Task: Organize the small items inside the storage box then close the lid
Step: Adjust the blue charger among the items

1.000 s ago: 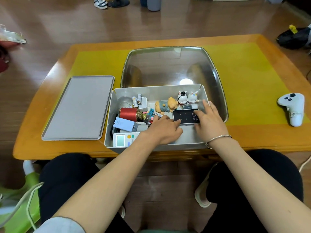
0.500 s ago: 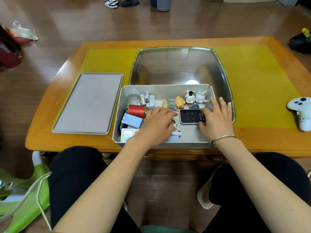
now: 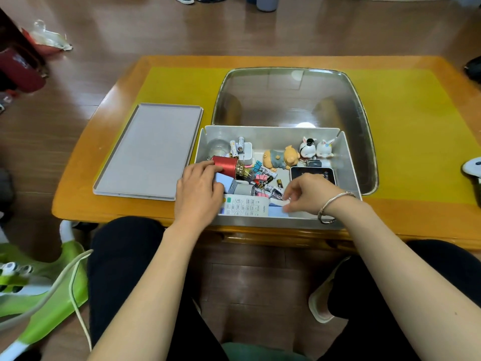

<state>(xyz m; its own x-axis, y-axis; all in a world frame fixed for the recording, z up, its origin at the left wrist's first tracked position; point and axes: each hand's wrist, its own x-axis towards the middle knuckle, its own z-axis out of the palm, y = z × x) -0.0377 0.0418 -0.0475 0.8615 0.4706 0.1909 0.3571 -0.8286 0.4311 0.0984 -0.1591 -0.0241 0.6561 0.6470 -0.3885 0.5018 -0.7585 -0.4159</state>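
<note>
Two hands have shifted inside the storage box (image 3: 348,162) since a second ago: the left hand (image 3: 199,190) has moved off the black device (image 3: 312,174) to the box's near-left corner, where it lies palm down over a blue block (image 3: 224,180) beside the red spool (image 3: 226,165), and whether its grip holds anything I cannot tell. The right hand (image 3: 308,194) has pulled back to the box's near side, fingers (image 3: 287,201) pinched narrow on a small white piece I cannot make out. A white remote (image 3: 247,207), earlier half hidden, shows between the hands.

The grey lid (image 3: 148,152) lies flat just left of the box, off it. Behind the box sits a glass inset (image 3: 294,97). The box stands open at the surface's (image 3: 416,212) near edge. Batteries (image 3: 237,147), binder clips (image 3: 260,173), a bear figure (image 3: 279,158) and two rabbit figures (image 3: 316,149) crowd its far side.
</note>
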